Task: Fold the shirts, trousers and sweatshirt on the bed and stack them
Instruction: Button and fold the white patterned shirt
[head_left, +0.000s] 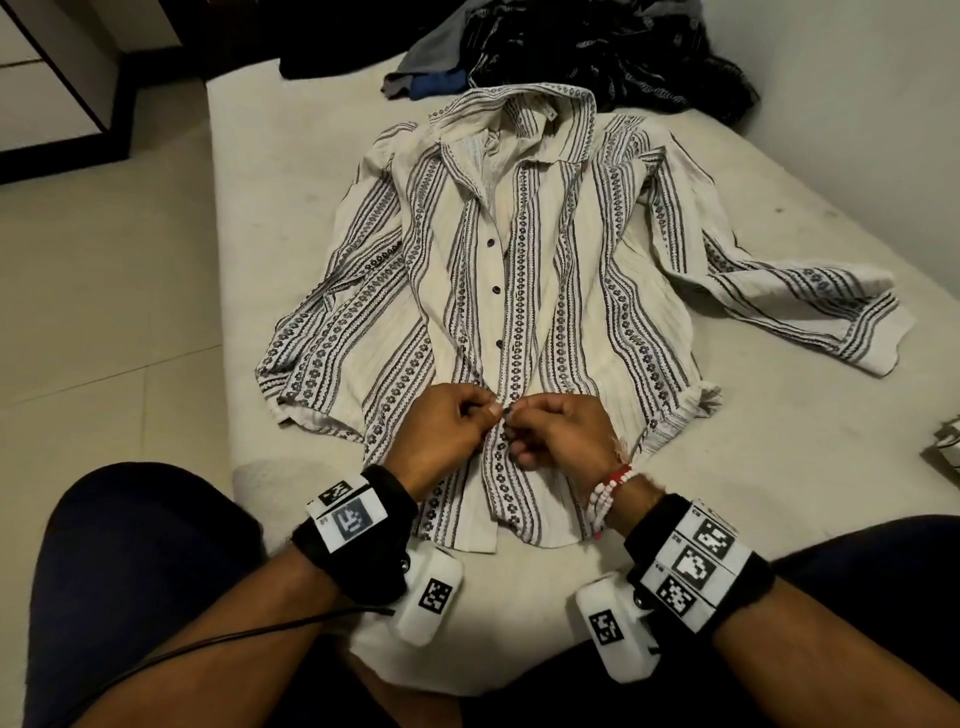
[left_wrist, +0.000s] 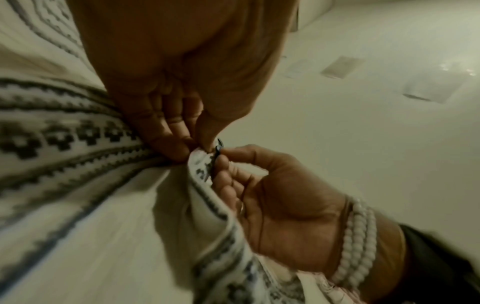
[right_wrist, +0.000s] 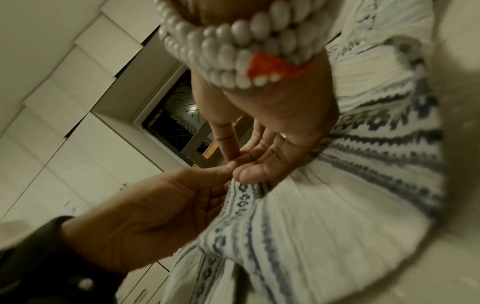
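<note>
A cream shirt (head_left: 524, 270) with dark patterned stripes lies face up on the bed (head_left: 270, 171), collar far, sleeves spread to both sides. Both hands meet at its front placket near the hem. My left hand (head_left: 447, 431) pinches the left placket edge (left_wrist: 200, 162) between thumb and fingers. My right hand (head_left: 550, 431) pinches the right edge, with a small dark button (left_wrist: 218, 148) at its fingertips. In the right wrist view the right hand (right_wrist: 259, 152) and the left hand (right_wrist: 161, 209) touch over the striped placket (right_wrist: 241, 197).
A heap of dark and grey-blue clothes (head_left: 587, 52) lies at the far end of the bed. A white patterned item (head_left: 948, 441) pokes in at the right edge. Tiled floor (head_left: 104, 291) runs along the left. My knees (head_left: 135, 561) rest at the near edge.
</note>
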